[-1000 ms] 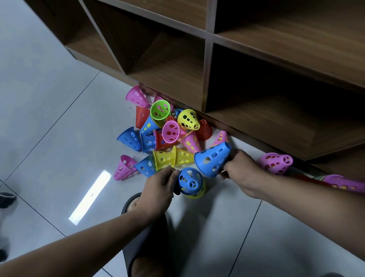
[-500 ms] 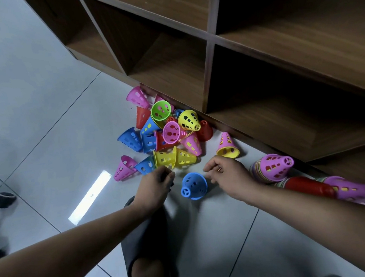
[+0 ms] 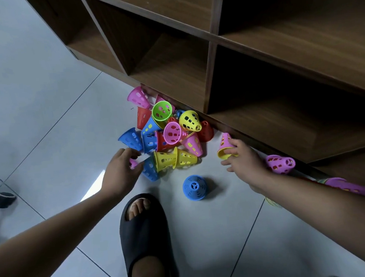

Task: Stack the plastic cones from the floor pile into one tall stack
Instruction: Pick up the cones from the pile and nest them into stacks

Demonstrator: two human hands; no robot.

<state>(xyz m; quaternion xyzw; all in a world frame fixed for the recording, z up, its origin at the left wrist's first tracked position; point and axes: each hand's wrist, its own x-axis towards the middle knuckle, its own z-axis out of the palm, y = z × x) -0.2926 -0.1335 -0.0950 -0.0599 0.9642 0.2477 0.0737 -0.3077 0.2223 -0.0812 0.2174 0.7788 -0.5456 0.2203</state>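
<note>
Your left hand [image 3: 122, 165] curls round a pink cone [image 3: 133, 163] at the left edge of the pile [image 3: 168, 130], a blue cone [image 3: 194, 187] stands alone on the floor [image 3: 43, 105], your right hand [image 3: 242, 162] pinches a yellow-rimmed cone [image 3: 225, 146] by the shelf [image 3: 172, 73], and with the stack [image 3: 280, 163] lying beyond, most cones look unstacked.

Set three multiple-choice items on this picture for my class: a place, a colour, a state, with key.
1. Where is the cone pile? A) in a shelf compartment B) on the floor by the shelf's foot C) on the slipper
2. Colours of the cone at the right hand? A) green, red B) pink, yellow C) blue only
3. The lone blue cone stands: A) on its side B) wide end up C) wide end down
Key: 1 B, it lies on tiles below the shelf; 2 B, pink body, yellow rim; 3 C, its narrow top faces up.
</note>
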